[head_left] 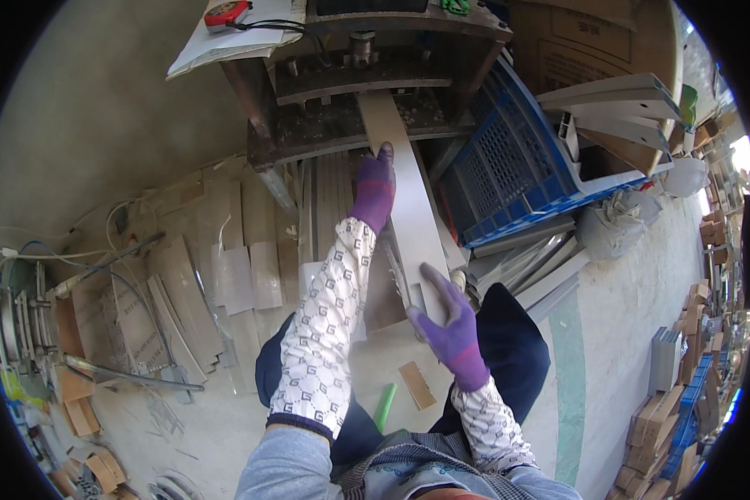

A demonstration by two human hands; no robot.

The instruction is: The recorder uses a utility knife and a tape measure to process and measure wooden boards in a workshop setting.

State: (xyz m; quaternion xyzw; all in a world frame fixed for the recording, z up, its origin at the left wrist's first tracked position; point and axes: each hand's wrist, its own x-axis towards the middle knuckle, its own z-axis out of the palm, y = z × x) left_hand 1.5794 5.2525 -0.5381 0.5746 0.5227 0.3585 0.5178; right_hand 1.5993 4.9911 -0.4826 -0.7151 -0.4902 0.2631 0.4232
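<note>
I see both hands in purple gloves on one long pale strip [408, 196] that runs from the lap up into the dark metal press [367, 92]. My left hand [375, 187] is stretched far forward, arm nearly straight, patterned sleeve cover down the forearm. Its palm lies flat on the strip's left edge near the press bed, fingers [385, 154] extended and together, pressing rather than wrapped around anything. My right hand [448, 321] sits much closer to the body, elbow bent, wrist turned inward. Its fingers curl around the near end of the strip, thumb on top, gripping it. The strip tilts slightly rightward as it comes toward me, its far end resting on the press bed under the tool head. A blue plastic crate [517, 167] stands tipped just right of the press. More pale strips [225, 275] lie spread on the floor to the left.
</note>
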